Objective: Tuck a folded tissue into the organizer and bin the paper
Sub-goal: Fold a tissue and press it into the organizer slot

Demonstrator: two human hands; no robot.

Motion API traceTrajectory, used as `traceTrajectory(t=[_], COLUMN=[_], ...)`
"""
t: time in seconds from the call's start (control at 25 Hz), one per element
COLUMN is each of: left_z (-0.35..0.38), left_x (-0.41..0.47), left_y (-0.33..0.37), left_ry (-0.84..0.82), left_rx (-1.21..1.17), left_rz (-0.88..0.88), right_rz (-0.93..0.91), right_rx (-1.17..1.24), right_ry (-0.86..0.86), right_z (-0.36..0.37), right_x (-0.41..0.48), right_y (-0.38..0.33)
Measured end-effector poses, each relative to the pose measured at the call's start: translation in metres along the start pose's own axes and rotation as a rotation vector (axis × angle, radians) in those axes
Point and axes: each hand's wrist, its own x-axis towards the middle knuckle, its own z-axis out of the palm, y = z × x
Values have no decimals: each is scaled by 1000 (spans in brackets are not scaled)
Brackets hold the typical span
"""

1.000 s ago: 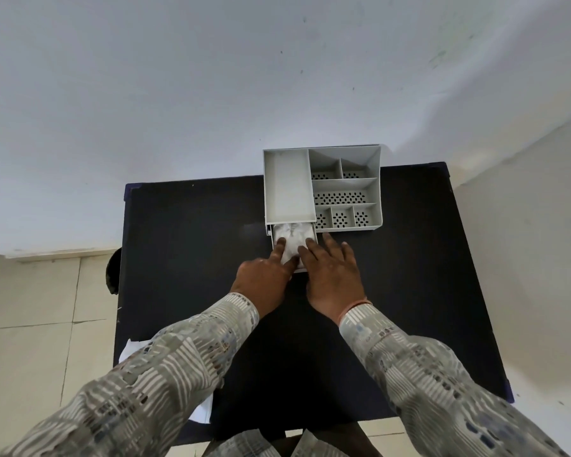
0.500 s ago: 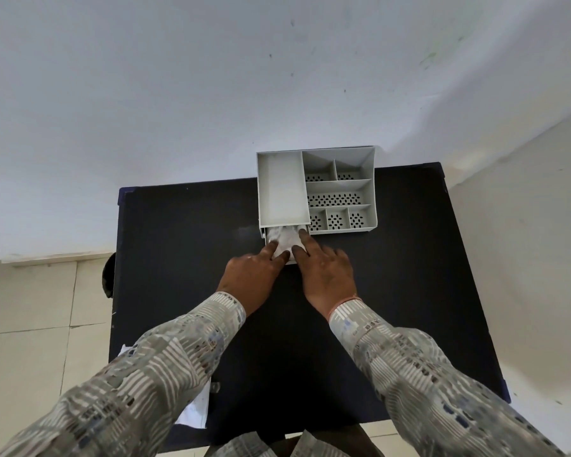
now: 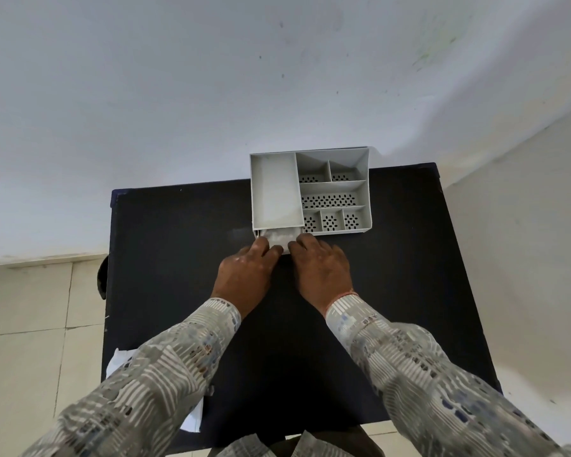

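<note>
At the organizer's (image 3: 310,192) near left corner, a drawer (image 3: 279,240) pokes out holding the folded tissue (image 3: 279,238). The left hand (image 3: 246,275) and right hand (image 3: 322,268) flank it at 7 and 5 o'clock, fingers pressed together, fingertips resting on the tissue's near edge.

No legible text, label, brand, number or sign appears on any surface: neither on the grey plastic compartment organizer (image 3: 310,192) beyond the hands, nor on the white sheet of paper (image 3: 191,417) below the left forearm.
</note>
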Motion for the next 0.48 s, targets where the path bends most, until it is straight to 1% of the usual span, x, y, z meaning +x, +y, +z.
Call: traceTrajectory(t=[0.12,0.28,0.36,0.48], left_z=[1,-4,-8,-8], left_x=[-3,6,13,17], left_y=[-3,3,6,10], left_ry=[-5,-56,-65,-105], left_rx=[-43,-44,-41,-27], left_rz=[-8,-32,-58,-73], right_rz=[21,15,13,26], right_rx=[36,116,108,105], right_ry=[-26,-34,-59,-50], right_z=[0,-8,-13,-22], right_x=[-8,15,26,34], right_y=[-3,-1,0,2])
